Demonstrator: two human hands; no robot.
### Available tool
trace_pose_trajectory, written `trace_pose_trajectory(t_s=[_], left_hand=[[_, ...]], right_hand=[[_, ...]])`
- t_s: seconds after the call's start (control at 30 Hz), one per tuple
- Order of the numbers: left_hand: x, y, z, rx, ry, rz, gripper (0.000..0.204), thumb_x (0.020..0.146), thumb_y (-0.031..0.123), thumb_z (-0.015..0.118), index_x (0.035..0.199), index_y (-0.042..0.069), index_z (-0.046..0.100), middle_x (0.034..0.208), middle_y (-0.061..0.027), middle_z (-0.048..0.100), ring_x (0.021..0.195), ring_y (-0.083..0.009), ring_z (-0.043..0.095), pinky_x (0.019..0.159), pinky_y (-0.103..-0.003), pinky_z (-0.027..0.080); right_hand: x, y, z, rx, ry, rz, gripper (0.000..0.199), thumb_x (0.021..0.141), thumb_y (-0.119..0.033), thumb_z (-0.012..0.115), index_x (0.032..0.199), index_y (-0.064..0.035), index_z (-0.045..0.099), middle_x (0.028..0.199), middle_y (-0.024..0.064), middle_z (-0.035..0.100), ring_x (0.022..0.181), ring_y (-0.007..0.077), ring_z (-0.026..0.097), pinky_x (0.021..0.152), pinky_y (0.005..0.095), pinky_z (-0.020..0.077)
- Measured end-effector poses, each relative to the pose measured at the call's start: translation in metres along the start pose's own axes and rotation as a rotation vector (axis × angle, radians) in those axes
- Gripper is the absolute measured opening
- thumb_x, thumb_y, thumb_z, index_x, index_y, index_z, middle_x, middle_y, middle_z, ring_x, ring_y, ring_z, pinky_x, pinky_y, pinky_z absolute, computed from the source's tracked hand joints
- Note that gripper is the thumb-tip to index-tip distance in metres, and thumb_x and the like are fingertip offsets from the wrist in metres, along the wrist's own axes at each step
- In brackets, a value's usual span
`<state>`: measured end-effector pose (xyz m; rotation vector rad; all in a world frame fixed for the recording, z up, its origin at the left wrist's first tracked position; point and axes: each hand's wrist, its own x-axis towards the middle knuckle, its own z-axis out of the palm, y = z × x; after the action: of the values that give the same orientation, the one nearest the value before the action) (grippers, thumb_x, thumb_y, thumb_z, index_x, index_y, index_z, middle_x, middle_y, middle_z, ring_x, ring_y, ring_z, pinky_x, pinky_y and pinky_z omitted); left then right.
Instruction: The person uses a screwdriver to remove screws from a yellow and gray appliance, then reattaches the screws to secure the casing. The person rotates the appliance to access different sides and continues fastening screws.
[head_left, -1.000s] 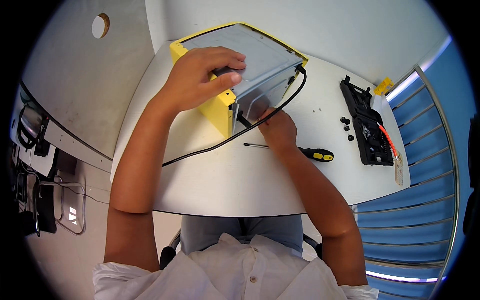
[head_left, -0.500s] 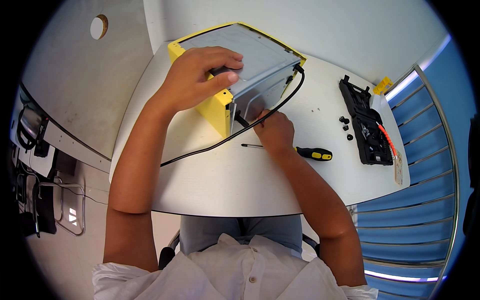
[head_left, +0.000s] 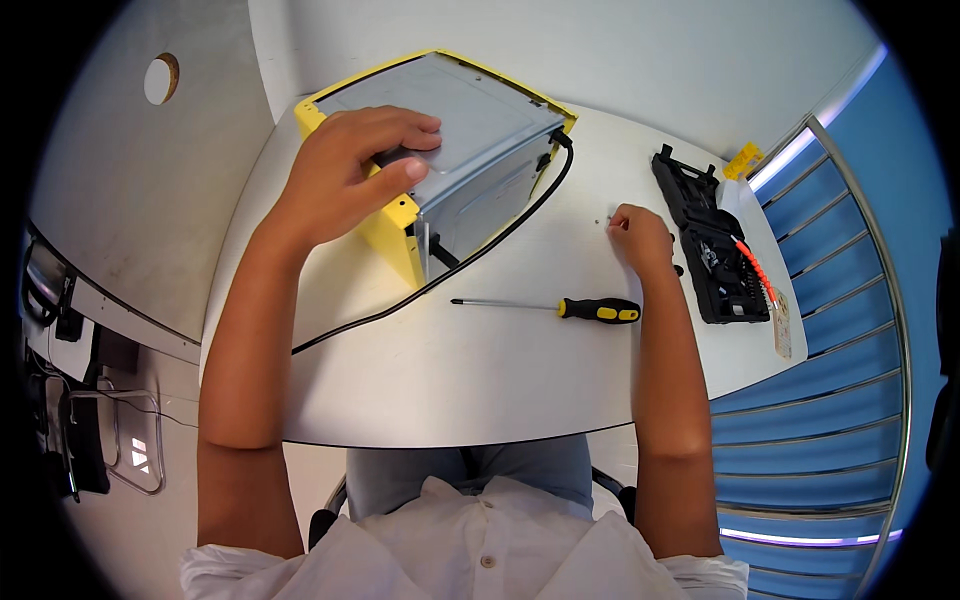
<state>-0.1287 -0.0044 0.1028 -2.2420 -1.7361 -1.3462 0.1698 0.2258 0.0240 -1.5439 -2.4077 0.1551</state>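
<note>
A yellow-framed appliance [head_left: 455, 115] with grey metal panels lies on the white table. My left hand [head_left: 350, 165] rests over its near left edge, fingers stretched onto the metal and thumb apart. A black power cord [head_left: 505, 235] runs from its far right corner toward me. One black part [head_left: 443, 254] sticks out of the lower side panel. To the right, my right hand [head_left: 643, 238] is at the tabletop, fingertips pinched together beside tiny metal pieces [head_left: 597, 221]; what they hold is hidden. A black-and-yellow screwdriver [head_left: 598, 309] lies between me and the appliance.
An open black tool case [head_left: 733, 270] lies along the table's right side, with an orange flexible shaft [head_left: 756, 263] on it. Small black round parts [head_left: 679, 270] are partly hidden behind my right hand. A yellow box [head_left: 742, 160] stands behind. Metal railings [head_left: 850, 390] border the right.
My right hand has moved right, away from the appliance's side panel, to the tiny pieces on the table. The left hand stays on the appliance. The view has shifted slightly.
</note>
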Motion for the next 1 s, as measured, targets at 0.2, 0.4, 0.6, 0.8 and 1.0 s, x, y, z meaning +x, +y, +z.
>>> trace_pose_trajectory(t_s=[0.2,0.4,0.6,0.8,1.0], left_hand=[[0.004,-0.001,0.003,0.016,0.048,0.047,0.038,0.081,0.035,0.058,0.096,0.001,0.067,0.11,-0.0097,0.066,0.095,-0.0261,0.061,0.079,-0.032,0.048],[0.001,-0.003,0.0,0.013,0.038,0.086,0.031,0.081,0.027,0.059,0.099,0.003,0.067,0.111,-0.0094,0.066,0.101,-0.0275,0.06,0.085,-0.034,0.047],[-0.003,0.002,-0.007,0.038,-0.073,0.036,0.036,0.084,0.027,0.054,0.11,0.003,0.065,0.124,-0.0117,0.06,0.119,-0.0289,0.052,0.101,-0.039,0.036],[-0.008,0.009,-0.006,0.257,0.018,0.042,0.039,0.081,0.029,0.049,0.11,0.01,0.066,0.129,-0.0083,0.057,0.132,-0.0309,0.039,0.112,-0.051,0.013],[-0.027,-0.006,0.004,0.094,0.278,-0.03,0.044,0.076,0.026,0.046,0.113,0.011,0.064,0.131,-0.007,0.056,0.135,-0.0297,0.035,0.114,-0.052,0.005]], right_hand=[[-0.005,0.002,-0.001,0.042,0.007,0.0,0.019,0.079,-0.023,0.069,0.092,-0.0105,0.068,0.08,0.0082,0.067,0.078,0.0254,0.064,0.069,0.0361,0.0495],[-0.047,0.001,-0.035,0.373,-0.057,-0.257,0.025,0.08,-0.023,0.07,0.1,-0.0079,0.068,0.082,0.0064,0.064,0.077,0.0224,0.058,0.072,0.0327,0.0474],[-0.106,0.0,-0.032,0.322,-0.203,-0.516,0.035,0.071,-0.02,0.076,0.103,-0.009,0.067,0.097,0.0037,0.06,0.094,0.022,0.053,0.083,0.0324,0.0452],[-0.104,0.002,-0.027,0.282,-0.234,-0.544,0.034,0.069,-0.017,0.076,0.1,-0.009,0.066,0.095,0.0047,0.057,0.096,0.0238,0.053,0.084,0.0341,0.0455],[-0.107,-0.001,-0.029,0.235,-0.271,-0.509,0.027,0.071,-0.015,0.074,0.096,-0.0088,0.063,0.091,0.0044,0.055,0.095,0.0231,0.054,0.082,0.0353,0.0462]])
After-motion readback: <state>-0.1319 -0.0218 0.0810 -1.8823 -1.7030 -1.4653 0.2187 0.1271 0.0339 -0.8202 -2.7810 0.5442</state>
